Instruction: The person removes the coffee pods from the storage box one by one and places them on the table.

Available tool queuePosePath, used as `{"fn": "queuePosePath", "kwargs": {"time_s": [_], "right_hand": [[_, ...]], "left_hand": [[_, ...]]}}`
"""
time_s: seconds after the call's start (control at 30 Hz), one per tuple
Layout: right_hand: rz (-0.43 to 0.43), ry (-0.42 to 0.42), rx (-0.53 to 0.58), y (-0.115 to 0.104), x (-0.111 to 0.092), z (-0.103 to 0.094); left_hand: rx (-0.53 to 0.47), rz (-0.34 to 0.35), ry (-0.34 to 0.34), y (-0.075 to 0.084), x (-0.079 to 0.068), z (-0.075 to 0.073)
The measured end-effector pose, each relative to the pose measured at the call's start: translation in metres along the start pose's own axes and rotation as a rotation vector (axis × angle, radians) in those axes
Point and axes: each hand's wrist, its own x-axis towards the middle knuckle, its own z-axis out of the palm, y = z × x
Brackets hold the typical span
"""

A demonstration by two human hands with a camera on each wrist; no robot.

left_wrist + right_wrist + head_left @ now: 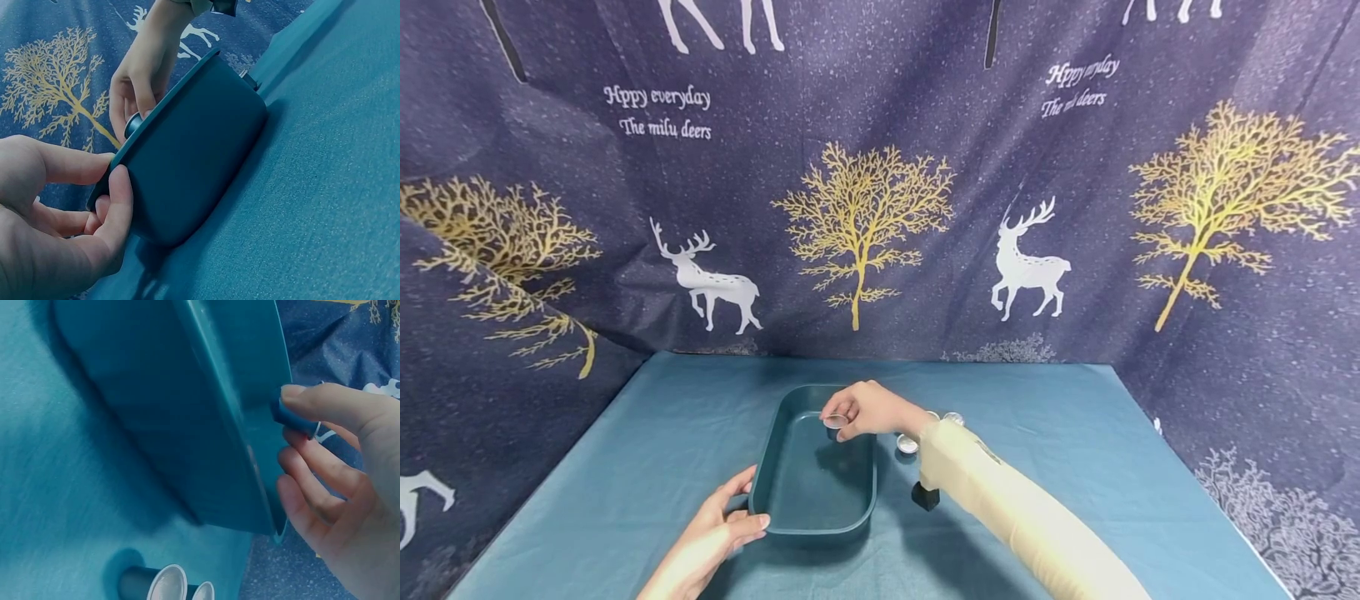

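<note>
Above the inside of a deep teal rectangular tray (812, 508), my right hand (871, 408) pinches a small coffee capsule (836, 423) between thumb and fingertips. The capsule has a dark blue body (295, 420) and a flat silver lid, as the right wrist view shows. My left hand (711, 525) grips the tray's near-left rim, thumb on one side and fingers on the other, clearly seen in the left wrist view (115, 165). The visible tray floor is bare.
Right of the tray, a capsule (907, 444) with a silver lid lies on the teal cloth (1037, 450). Another capsule (953, 418) is farther back, partly behind my right sleeve (1000, 492). A black blocky item (925, 497) shows below the sleeve. Patterned curtain (880, 100) rises behind.
</note>
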Motion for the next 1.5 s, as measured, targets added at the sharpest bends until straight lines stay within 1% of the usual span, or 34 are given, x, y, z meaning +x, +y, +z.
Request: {"fn": "queuePosePath", "kwargs": {"time_s": [0.1, 0.23, 0.4, 0.57, 0.67, 0.9, 1.0, 1.13, 1.2, 1.5], "right_hand": [[-0.009, 0.024, 0.001, 0.000, -0.005, -0.001], [-0.020, 0.070, -0.032, -0.001, -0.012, -0.001], [-0.028, 0.165, -0.064, 0.005, -0.021, 0.004], [-0.023, 0.268, -0.027, 0.009, -0.033, 0.007], [-0.028, 0.312, -0.001, 0.012, -0.042, 0.007], [-0.067, 0.374, 0.007, 0.025, -0.064, 0.008], [-0.052, 0.396, 0.033, 0.028, -0.073, 0.008], [0.004, 0.423, 0.065, 0.032, -0.084, 0.008], [0.026, 0.436, 0.059, 0.035, -0.089, 0.008], [0.023, 0.469, 0.083, 0.055, -0.109, 0.006]], "left_hand": [[0.001, 0.012, -0.014, -0.001, -0.001, -0.001], [0.000, 0.016, -0.029, -0.001, -0.001, -0.003], [0.000, 0.009, -0.048, 0.000, -0.001, -0.004], [0.004, 0.010, -0.065, -0.001, -0.001, -0.005], [0.002, 0.014, -0.065, -0.002, -0.001, -0.005], [-0.008, 0.020, -0.073, -0.004, -0.001, -0.006], [-0.006, 0.027, -0.077, -0.004, -0.001, -0.006], [-0.001, 0.032, -0.080, -0.004, -0.001, -0.006], [0.000, 0.032, -0.081, -0.003, -0.001, -0.006], [-0.004, 0.031, -0.077, -0.004, 0.000, -0.005]]}}
